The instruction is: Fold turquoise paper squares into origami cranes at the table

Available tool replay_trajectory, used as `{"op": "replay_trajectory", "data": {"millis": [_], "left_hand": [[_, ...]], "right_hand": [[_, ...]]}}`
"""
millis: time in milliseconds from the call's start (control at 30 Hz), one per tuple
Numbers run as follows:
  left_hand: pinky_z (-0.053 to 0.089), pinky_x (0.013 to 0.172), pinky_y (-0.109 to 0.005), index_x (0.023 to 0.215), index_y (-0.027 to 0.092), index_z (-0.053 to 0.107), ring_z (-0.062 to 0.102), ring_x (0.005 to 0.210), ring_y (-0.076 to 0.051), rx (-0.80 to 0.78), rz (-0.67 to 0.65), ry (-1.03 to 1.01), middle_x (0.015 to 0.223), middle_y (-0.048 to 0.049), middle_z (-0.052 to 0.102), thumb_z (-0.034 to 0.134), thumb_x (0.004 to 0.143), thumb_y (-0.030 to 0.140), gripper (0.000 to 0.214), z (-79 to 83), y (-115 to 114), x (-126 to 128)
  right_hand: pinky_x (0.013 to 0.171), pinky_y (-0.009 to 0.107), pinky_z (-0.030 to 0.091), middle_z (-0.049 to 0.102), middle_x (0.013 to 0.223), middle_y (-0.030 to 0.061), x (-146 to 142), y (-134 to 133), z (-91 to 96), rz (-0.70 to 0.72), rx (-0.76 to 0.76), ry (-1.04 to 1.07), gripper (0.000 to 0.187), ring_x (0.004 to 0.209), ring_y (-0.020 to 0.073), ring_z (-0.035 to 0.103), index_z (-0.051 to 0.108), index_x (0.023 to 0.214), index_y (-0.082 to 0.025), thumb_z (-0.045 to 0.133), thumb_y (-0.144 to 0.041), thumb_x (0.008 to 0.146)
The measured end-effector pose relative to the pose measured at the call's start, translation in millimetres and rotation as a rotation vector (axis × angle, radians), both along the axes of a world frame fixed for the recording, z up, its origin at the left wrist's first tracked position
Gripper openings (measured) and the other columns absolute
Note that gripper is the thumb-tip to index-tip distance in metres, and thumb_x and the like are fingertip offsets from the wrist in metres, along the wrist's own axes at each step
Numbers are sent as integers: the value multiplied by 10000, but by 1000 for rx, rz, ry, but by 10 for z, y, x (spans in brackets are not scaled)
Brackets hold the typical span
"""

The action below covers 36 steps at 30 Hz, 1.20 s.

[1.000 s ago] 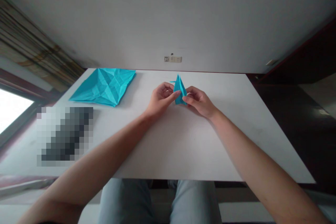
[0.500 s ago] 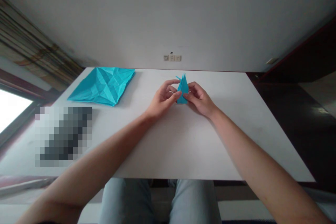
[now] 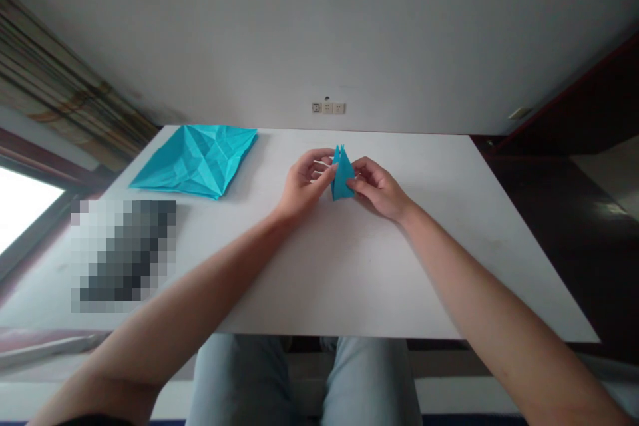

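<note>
"Pinching what, exactly?"

"Folded blue paper [image 3: 344, 180], upright between the left hand [image 3: 312, 180] and the right hand [image 3: 377, 190]. Both were clamped on it: the left thumb [image 3: 327, 177] pressed the left edge, the right thumb [image 3: 358, 186] the lower right side. What the fingers did behind it, I couldn't tell."

"How would it have handled?"

"Very light, I'd judge, and stiffer through its layers than a single sheet, but easily crushed. The narrow tips at the top looked most fragile; the broad lower part seemed the best place to take hold, with a soft pinch. I wouldn't have expected it to slip much."

"And the arms?"

"The left forearm [image 3: 210, 286] and the right forearm [image 3: 474, 286] slanted inward from the near corners, meeting at the paper, with the wrists low and the left fingers curled loosely."

"Where was all this?"

"Over the white surface [image 3: 324, 266], toward its far side. Well off to the left lay a creased blue sheet [image 3: 200, 163], with a pixelated object [image 3: 124, 256] nearer the person. Beyond the far edge, sockets [image 3: 328, 108] sat on the wall [image 3: 424, 33]."
</note>
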<state>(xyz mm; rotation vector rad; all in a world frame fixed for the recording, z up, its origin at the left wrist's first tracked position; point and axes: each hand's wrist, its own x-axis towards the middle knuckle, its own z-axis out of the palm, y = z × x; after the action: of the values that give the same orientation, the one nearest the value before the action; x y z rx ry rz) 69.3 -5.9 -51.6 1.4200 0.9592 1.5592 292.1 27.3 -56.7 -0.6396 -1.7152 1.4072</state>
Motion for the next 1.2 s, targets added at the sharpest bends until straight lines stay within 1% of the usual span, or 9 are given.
{"op": "replay_trajectory", "data": {"millis": [100,233,367,600,700,867,967,1067,1200], "left_hand": [[625,810,-257,1111,224,821,770,877,-154,-1,46,6,1018,-38,814,1004,926,688,532,2,16,-15],[554,729,-235,1030,219,770,703,788,-124,28,76,-3,931,-22,783,997,930,723,562,-2,36,-25],[525,685,-225,1052,226,726,688,771,-114,31,88,-20,957,-14,768,1013,928,687,557,-5,40,-25],[599,699,-232,1158,223,719,732,768,-124,-125,-115,13,987,-16,818,1076,859,611,606,25,-46,21],[586,669,-231,1143,216,734,736,749,-135,-131,-92,78,927,-11,819,1063,873,609,579,58,-79,19],[575,679,-236,1097,202,762,747,741,-135,-56,13,144,898,-19,819,1032,906,604,520,65,-74,-4],[529,635,-237,1075,210,765,727,704,-133,-52,48,147,897,-21,816,1013,917,659,537,53,-62,0],[529,643,-242,1079,212,761,732,713,-132,-50,69,151,961,-40,846,997,924,701,565,65,-65,16],[564,661,-239,1084,213,753,761,753,-142,-44,91,151,1004,-43,842,1002,904,736,606,92,-84,39]], "right_hand": [[683,327,383,691,950,-29,15,12,-25,-11,41,-83,442,750,163,499,713,1117,-294,930,-661,1000],[663,321,363,616,852,-52,17,-2,-19,8,66,-151,387,695,153,472,719,1115,-289,898,-623,1034],[669,307,405,693,1005,-26,-3,-10,3,-25,74,-82,448,723,136,506,708,1140,-289,929,-656,1010],[582,276,434,699,1055,-51,-28,-22,6,-84,-42,71,519,653,110,528,665,1274,-350,974,-654,988],[582,275,442,714,1120,-35,-34,-53,61,-108,-62,90,533,661,94,535,709,1207,-320,1008,-670,938],[652,296,496,672,861,-20,-22,-106,207,-113,-114,58,549,715,149,590,773,1082,-277,846,-817,1013],[667,307,511,743,1046,2,-7,-119,247,-168,-70,69,525,740,143,593,779,1107,-294,882,-796,993],[695,318,521,719,1063,-3,5,-116,235,-168,-30,36,532,737,142,559,804,1180,-310,907,-792,981],[732,348,536,693,1205,60,15,-108,197,-119,24,-6,604,825,162,600,866,982,-263,858,-867,983]]}}
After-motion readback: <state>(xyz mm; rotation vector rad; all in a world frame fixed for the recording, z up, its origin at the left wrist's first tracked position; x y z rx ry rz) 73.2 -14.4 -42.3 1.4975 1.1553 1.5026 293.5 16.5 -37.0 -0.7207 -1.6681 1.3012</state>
